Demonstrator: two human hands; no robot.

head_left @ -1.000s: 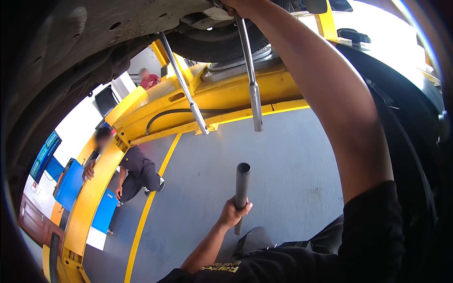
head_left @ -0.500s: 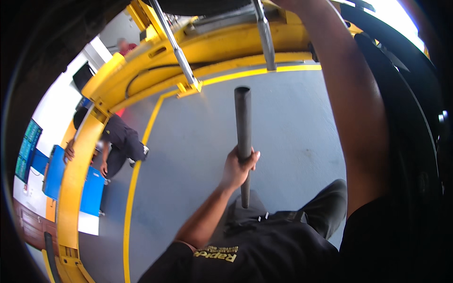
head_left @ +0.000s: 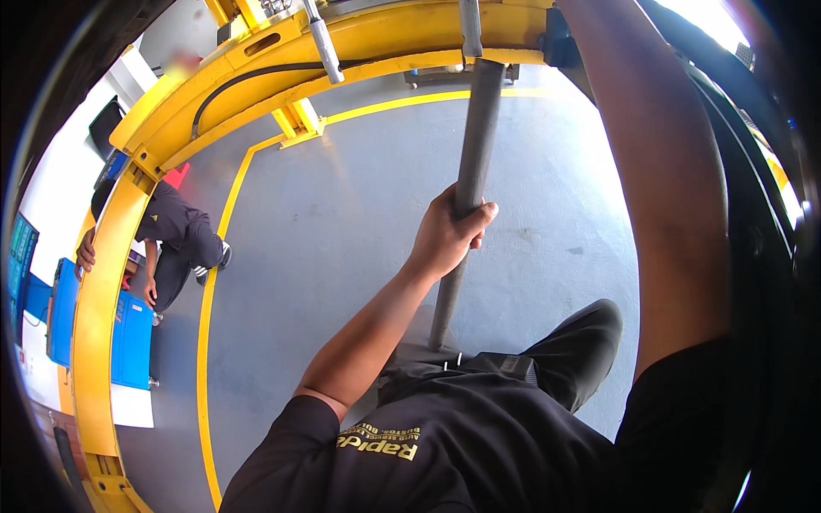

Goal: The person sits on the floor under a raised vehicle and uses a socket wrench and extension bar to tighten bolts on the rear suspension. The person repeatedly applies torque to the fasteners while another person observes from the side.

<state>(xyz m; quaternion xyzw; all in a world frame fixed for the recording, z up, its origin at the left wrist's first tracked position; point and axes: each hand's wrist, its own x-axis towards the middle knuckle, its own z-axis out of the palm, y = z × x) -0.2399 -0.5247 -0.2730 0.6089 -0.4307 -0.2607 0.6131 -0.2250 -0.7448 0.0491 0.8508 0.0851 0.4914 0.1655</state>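
My left hand (head_left: 448, 232) is wrapped round a long grey metal pipe (head_left: 481, 137), gripping it around the middle. The pipe stands nearly upright with a slight tilt, its lower end close to my trousers. Its upper end overlaps the lower edge of the yellow lift frame (head_left: 393, 38), just below a hanging silver rod (head_left: 470, 27); whether they touch, I cannot tell. A second silver rod (head_left: 323, 47) hangs farther left. My right forearm (head_left: 654, 162) reaches up past the top edge, leaving the right hand out of the picture.
A yellow post (head_left: 94, 368) rises at the left. Behind it, a co-worker (head_left: 180, 231) in dark clothes crouches beside a blue cabinet (head_left: 132, 342), one hand on the post. A yellow line (head_left: 205, 350) runs along the grey floor (head_left: 342, 188). Dark bodywork (head_left: 761, 282) flanks my right arm.
The left hand has raised the pipe, bringing its upper end to the yellow frame near the rod. The view has shifted, and the right hand has passed out of the top edge.
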